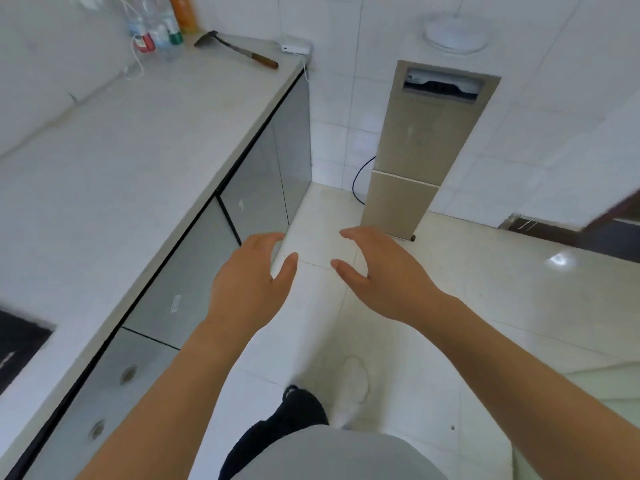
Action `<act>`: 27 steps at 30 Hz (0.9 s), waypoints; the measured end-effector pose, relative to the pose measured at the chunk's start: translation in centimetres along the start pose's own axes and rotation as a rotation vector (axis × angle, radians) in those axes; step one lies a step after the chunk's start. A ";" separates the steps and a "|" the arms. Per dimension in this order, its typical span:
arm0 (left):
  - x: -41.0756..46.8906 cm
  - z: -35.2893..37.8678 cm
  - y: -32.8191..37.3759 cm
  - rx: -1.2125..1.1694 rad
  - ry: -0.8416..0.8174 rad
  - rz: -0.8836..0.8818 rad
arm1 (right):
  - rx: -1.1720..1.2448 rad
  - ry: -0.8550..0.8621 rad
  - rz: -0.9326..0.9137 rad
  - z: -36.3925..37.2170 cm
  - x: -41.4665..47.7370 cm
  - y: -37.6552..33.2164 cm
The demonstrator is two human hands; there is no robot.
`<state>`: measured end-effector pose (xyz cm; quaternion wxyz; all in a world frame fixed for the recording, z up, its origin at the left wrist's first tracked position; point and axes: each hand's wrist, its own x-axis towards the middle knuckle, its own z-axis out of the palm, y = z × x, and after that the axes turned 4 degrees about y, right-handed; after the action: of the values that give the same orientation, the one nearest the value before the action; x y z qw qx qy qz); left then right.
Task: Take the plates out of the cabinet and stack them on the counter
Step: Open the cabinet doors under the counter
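A long pale counter [131,150] runs along the left, with grey cabinet doors [187,271] shut beneath it. No plates show anywhere. My left hand [249,282] hovers in front of the cabinet doors, fingers spread and holding nothing. Over the floor tiles to its right, my right hand [381,271] is likewise open and bare. Both arms reach forward from the bottom of the view. What the cabinets hold is hidden behind the shut doors.
At the counter's far end lie a wood-handled cleaver [239,50], several bottles [156,32] and a white power adapter [294,46]. A dark stovetop [17,344] sits at the near left. A beige water dispenser [426,147] stands against the tiled wall.
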<state>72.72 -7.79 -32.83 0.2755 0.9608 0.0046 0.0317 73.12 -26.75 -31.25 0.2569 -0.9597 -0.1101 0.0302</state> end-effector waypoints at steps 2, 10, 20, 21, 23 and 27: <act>2.9 -0.3 -0.6 -0.006 0.027 -0.036 | 0.008 -0.018 -0.039 -0.1 3.6 -0.1; 17.3 -1.2 -2.7 -0.036 0.115 -0.044 | -0.031 -0.014 -0.123 -1.1 18.8 -0.8; 31.7 -3.8 -5.5 0.042 0.161 -0.039 | 0.021 0.087 -0.165 -2.2 32.9 -1.7; 32.1 -3.8 -6.0 0.046 0.158 -0.047 | 0.022 0.076 -0.173 -1.9 33.9 -1.7; 32.9 -3.8 -7.2 0.063 0.149 -0.080 | 0.024 0.050 -0.205 -1.1 35.8 -1.8; 33.9 -3.7 -9.4 0.086 0.172 -0.197 | 0.044 -0.048 -0.276 0.8 39.8 -2.1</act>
<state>106.39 3.02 -32.69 0.2344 0.9603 0.1242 0.0866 111.35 -15.56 -30.91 0.2767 -0.9286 -0.2465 0.0200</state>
